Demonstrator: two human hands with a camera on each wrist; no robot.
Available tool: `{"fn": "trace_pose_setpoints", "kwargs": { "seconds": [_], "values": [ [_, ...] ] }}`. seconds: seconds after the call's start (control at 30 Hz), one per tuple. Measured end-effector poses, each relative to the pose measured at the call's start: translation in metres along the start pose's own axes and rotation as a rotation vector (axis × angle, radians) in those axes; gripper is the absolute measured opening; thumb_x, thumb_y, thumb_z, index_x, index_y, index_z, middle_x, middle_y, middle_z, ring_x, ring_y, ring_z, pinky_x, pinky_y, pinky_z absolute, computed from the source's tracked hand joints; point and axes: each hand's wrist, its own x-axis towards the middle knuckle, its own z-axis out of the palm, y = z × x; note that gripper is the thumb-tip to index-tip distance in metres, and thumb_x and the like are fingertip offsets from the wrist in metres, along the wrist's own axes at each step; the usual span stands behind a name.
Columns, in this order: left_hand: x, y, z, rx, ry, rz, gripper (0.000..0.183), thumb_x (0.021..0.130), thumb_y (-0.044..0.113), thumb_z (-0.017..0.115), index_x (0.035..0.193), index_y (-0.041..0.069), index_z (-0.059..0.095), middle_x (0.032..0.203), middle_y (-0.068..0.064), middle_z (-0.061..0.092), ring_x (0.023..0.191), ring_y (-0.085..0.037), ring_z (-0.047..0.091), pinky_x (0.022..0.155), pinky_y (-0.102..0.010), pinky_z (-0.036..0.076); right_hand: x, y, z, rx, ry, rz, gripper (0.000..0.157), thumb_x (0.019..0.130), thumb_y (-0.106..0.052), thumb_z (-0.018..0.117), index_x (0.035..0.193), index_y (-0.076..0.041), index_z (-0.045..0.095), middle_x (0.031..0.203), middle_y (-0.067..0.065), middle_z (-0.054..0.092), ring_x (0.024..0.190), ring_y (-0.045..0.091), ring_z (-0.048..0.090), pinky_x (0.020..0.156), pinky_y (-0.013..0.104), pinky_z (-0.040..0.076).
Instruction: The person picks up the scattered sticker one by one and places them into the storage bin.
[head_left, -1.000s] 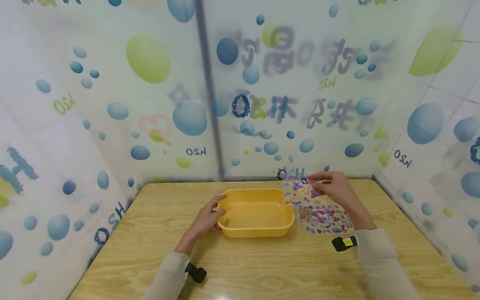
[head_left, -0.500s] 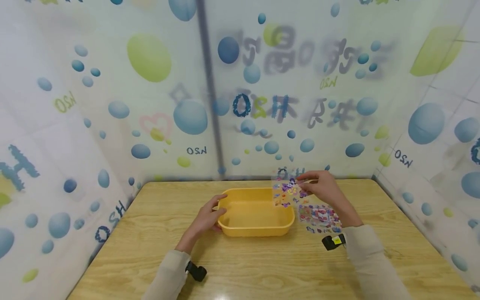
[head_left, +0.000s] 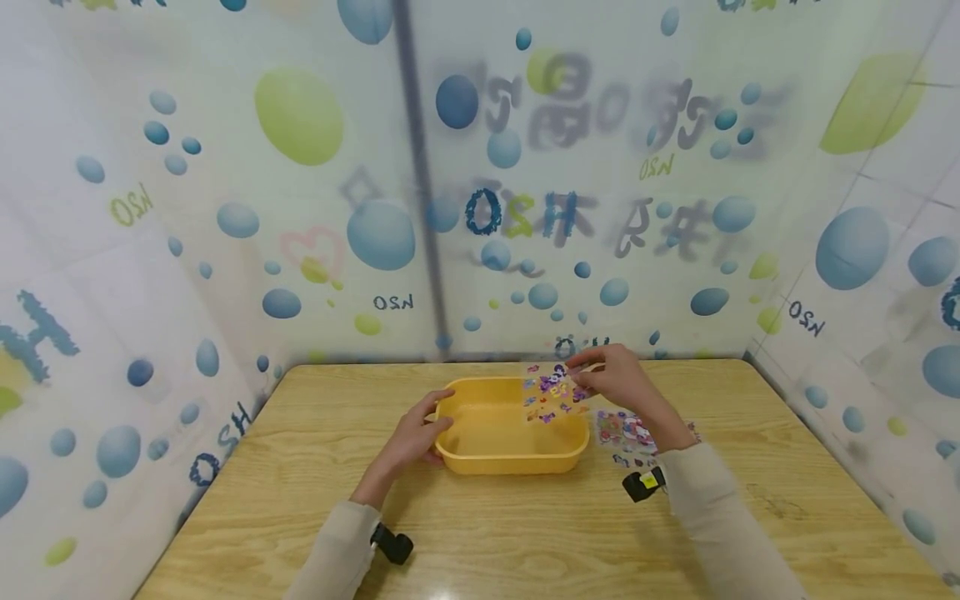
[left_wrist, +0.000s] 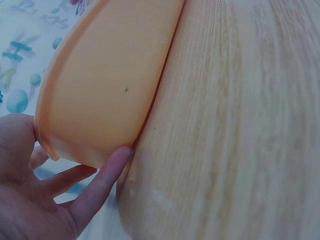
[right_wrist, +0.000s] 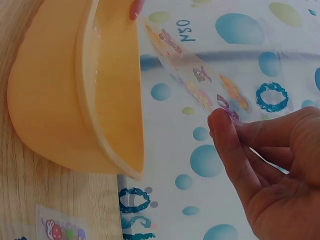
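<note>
In the head view a yellow plastic basin [head_left: 487, 437] stands on the table. My left hand [head_left: 408, 435] grips its left end, thumb over the rim; in the left wrist view the fingers [left_wrist: 102, 187] lie against the outer wall. A clear sticker sheet [head_left: 547, 398] with small colourful figures hangs over the right part of the basin. Thumb and fingers of my right hand [head_left: 621, 385] pinch its right edge, as the right wrist view also shows of this sheet [right_wrist: 200, 75]. Another sticker sheet [head_left: 626, 432] lies right of the basin, partly hidden under my right forearm.
The light wooden table [head_left: 517, 533] reaches back to a hanging sheet [head_left: 645, 267] printed with blue and green drops. Similar sheeting closes off the left and right sides. Each wrist carries a small black camera [head_left: 642, 484].
My right hand has moved left with the sticker sheet, bringing it from the basin's right edge to above its inside. The left hand and the basin have stayed put.
</note>
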Motion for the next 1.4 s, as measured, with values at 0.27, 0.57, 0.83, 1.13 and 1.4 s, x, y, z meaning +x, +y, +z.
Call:
{"fn": "trace_pose_setpoints", "kwargs": {
  "seconds": [0.27,0.57,0.83,1.13,1.4],
  "values": [
    [0.005,-0.008,0.000,0.005,0.005,-0.002,0.048,0.096,0.022,0.058,0.142,0.029,0.045,0.142,-0.016,0.044,0.090,-0.028,0.065,0.050,-0.043,0.059,0.005,-0.010,0.012,0.038,-0.068,-0.050,0.025,0.094,-0.011,0.061,0.116,-0.001,0.067,0.110,0.018,0.066,0.077,0.019,0.069,0.069,0.033,0.061],
    [0.004,-0.007,0.000,0.023,-0.005,-0.002,0.048,0.097,0.023,0.056,0.143,0.029,0.044,0.141,-0.017,0.042,0.084,-0.024,0.064,0.051,-0.040,0.059,0.011,-0.016,0.023,0.011,-0.099,-0.035,0.024,0.092,-0.012,0.062,0.114,-0.004,0.069,0.106,0.012,0.069,0.073,0.017,0.068,0.067,0.034,0.060],
    [0.005,-0.006,0.000,0.032,0.008,-0.007,0.048,0.098,0.021,0.055,0.143,0.028,0.043,0.145,-0.016,0.042,0.092,-0.027,0.065,0.050,-0.041,0.059,0.021,-0.017,0.031,-0.008,-0.147,0.006,0.022,0.089,-0.007,0.064,0.109,-0.001,0.068,0.099,0.011,0.068,0.069,0.016,0.066,0.066,0.030,0.060],
    [0.005,-0.006,0.000,0.039,0.007,-0.011,0.048,0.097,0.022,0.055,0.143,0.031,0.043,0.145,-0.015,0.042,0.094,-0.026,0.065,0.051,-0.040,0.059,0.033,-0.018,0.043,-0.033,-0.224,0.072,0.021,0.085,-0.002,0.064,0.106,0.000,0.067,0.089,0.010,0.067,0.067,0.018,0.065,0.065,0.031,0.061],
    [0.005,-0.006,0.000,0.016,0.000,-0.005,0.048,0.097,0.021,0.056,0.143,0.030,0.043,0.142,-0.017,0.043,0.086,-0.026,0.066,0.051,-0.042,0.059,0.041,-0.021,0.055,-0.028,-0.301,0.094,0.018,0.085,-0.001,0.065,0.103,0.002,0.067,0.087,0.012,0.068,0.065,0.019,0.068,0.064,0.032,0.061]
  ]
}}
